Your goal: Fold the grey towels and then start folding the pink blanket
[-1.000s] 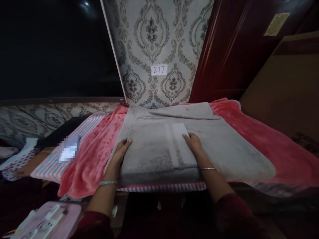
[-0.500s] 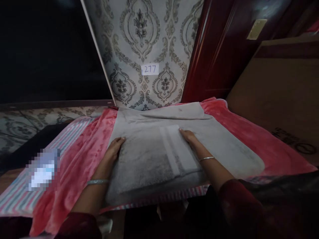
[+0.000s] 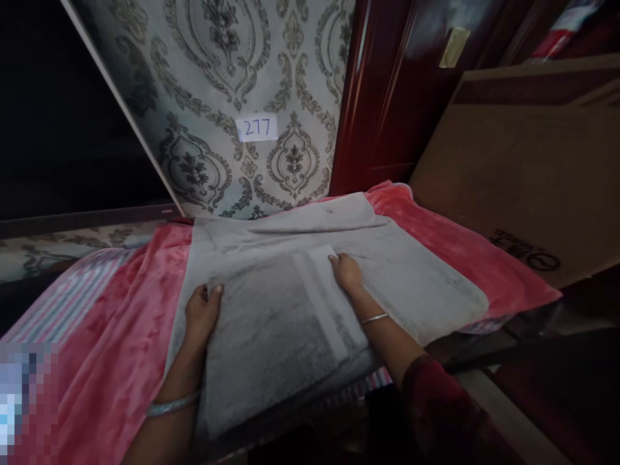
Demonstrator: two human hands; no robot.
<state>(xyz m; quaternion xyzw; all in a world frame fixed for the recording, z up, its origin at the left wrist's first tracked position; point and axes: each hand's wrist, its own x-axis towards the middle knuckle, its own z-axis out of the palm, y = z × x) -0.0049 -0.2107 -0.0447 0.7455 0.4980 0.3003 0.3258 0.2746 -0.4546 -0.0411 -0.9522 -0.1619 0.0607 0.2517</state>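
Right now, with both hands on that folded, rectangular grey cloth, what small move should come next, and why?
Perhaps slide the left hand and right hand toward the near corners of the folded, rectangular grey cloth: both sit nearer its far corners, with neither at its near edge.

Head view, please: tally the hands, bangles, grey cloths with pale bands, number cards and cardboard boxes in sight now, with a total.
Hands: 2, the left hand and the right hand
Bangles: 2, the left bangle and the right bangle
Banded grey cloth: 1
Number card: 1
Cardboard box: 1
Total: 7
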